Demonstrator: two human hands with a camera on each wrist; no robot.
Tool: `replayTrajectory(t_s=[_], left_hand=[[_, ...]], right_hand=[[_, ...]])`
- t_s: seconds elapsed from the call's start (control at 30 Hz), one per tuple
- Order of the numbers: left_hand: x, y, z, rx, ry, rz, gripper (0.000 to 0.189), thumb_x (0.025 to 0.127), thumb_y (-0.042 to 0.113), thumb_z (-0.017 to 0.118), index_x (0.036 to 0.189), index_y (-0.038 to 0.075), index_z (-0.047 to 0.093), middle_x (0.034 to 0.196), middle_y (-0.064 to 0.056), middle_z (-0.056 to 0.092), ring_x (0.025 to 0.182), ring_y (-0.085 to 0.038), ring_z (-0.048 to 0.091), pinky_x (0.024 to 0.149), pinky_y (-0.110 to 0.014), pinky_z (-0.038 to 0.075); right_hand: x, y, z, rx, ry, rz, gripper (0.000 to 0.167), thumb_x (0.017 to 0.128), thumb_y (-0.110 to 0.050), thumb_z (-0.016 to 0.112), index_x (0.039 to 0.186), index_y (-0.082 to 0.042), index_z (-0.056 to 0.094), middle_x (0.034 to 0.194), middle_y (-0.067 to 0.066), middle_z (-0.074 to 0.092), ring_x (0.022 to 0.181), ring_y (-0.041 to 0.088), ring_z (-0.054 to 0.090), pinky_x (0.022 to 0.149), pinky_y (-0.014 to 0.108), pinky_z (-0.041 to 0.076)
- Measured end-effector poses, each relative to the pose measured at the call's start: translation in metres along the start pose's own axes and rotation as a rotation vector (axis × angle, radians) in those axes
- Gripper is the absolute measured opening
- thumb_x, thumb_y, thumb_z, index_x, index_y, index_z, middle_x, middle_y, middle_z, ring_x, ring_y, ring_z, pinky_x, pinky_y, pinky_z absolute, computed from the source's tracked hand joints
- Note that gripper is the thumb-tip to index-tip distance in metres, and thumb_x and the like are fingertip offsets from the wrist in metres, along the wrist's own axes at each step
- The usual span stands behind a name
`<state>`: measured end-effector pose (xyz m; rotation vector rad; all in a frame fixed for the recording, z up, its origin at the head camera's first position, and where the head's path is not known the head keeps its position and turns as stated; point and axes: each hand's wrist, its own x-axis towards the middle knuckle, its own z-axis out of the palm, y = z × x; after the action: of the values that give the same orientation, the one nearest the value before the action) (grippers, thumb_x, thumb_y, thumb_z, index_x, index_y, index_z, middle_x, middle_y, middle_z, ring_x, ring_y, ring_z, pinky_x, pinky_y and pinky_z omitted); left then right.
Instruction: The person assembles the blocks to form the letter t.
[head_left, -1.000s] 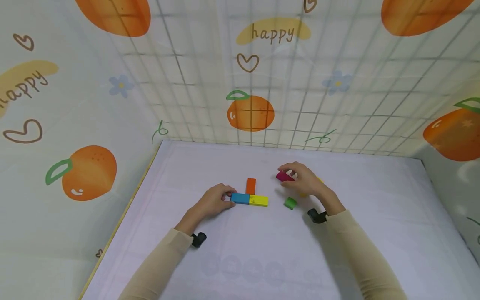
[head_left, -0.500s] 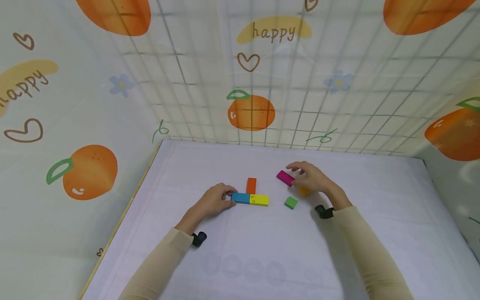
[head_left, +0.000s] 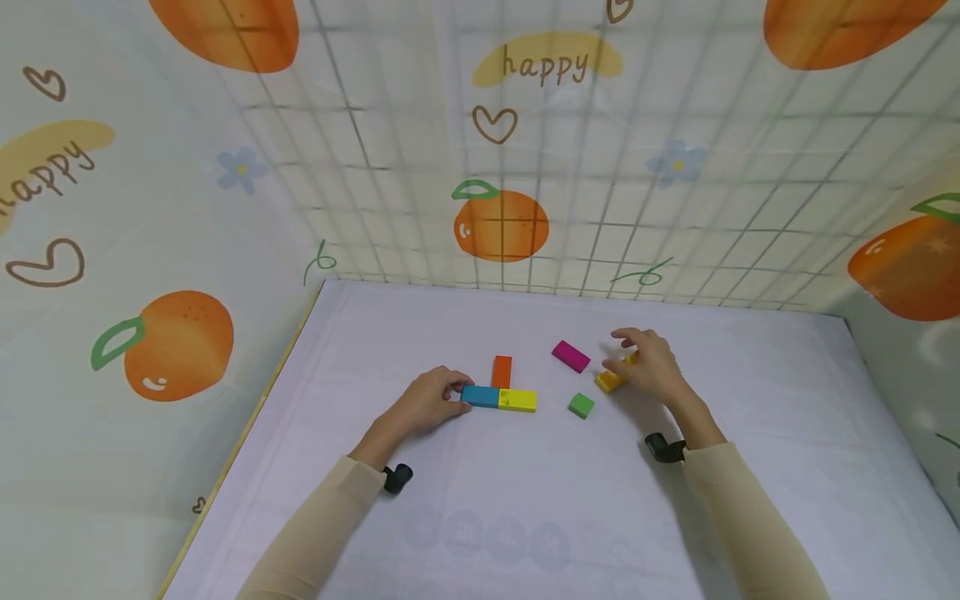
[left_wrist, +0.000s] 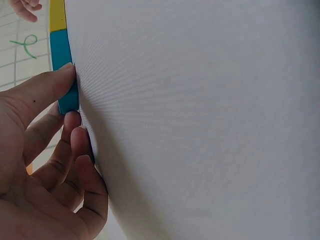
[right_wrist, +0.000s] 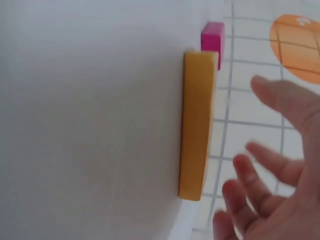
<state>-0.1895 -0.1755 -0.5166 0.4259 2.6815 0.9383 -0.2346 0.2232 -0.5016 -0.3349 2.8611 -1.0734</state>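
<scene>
My left hand (head_left: 431, 402) pinches the left end of a blue block (head_left: 480, 397), its thumb on the near side. The blue block lies end to end with a yellow block (head_left: 518, 401). Behind them a red-orange block (head_left: 502, 372) lies crosswise, its near end at their back edge. Over an amber block (head_left: 609, 382) at the right hovers my right hand (head_left: 654, 367), thumb and fingers spread. In the right wrist view, a gap shows between the fingers and the long amber block (right_wrist: 196, 125).
A magenta block (head_left: 572, 357) lies slanted, left of and behind the amber one. Nearer to me sits a small green block (head_left: 581, 406). The white tabletop (head_left: 480, 475) ends at a printed cloth wall (head_left: 420, 208) at the back.
My right hand has set the magenta block down on the table, let it go and moved right, over the amber block. The left hand has kept its place on the blue block.
</scene>
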Motion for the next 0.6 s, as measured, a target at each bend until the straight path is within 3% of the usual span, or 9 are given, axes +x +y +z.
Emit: replayTrajectory(t_s=[0.17,0.37,0.6], left_hand=[[-0.001,0.002,0.000,0.001,-0.003,-0.010,0.035,0.088,0.021,0.079,0.121,0.018,0.071,0.095,0.002,0.058,0.079,-0.020,0.051,0.065,-0.032,0.040],[0.000,0.002,0.000,0.000,-0.002,-0.009,0.035,0.087,0.021,0.079,0.121,0.018,0.071,0.094,0.002,0.058,0.078,-0.020,0.051,0.064,-0.032,0.040],[0.001,0.002,0.001,0.006,-0.002,-0.006,0.035,0.088,0.022,0.079,0.121,0.018,0.071,0.095,0.003,0.058,0.078,-0.019,0.051,0.064,-0.032,0.040]], right_hand=[[-0.014,-0.003,0.000,-0.033,0.083,0.075,0.071,0.090,-0.039,0.074,0.141,0.004,0.047,0.118,0.027,0.055,0.111,0.045,0.043,0.088,0.060,0.031],[-0.029,-0.010,0.005,-0.084,0.159,0.224,0.088,0.088,-0.053,0.071,0.142,0.009,0.042,0.121,0.030,0.052,0.113,0.048,0.043,0.092,0.065,0.029],[-0.037,-0.010,0.011,-0.155,0.084,0.319,0.095,0.085,-0.061,0.069,0.140,0.013,0.041,0.130,0.037,0.043,0.116,0.053,0.041,0.091,0.069,0.030]])
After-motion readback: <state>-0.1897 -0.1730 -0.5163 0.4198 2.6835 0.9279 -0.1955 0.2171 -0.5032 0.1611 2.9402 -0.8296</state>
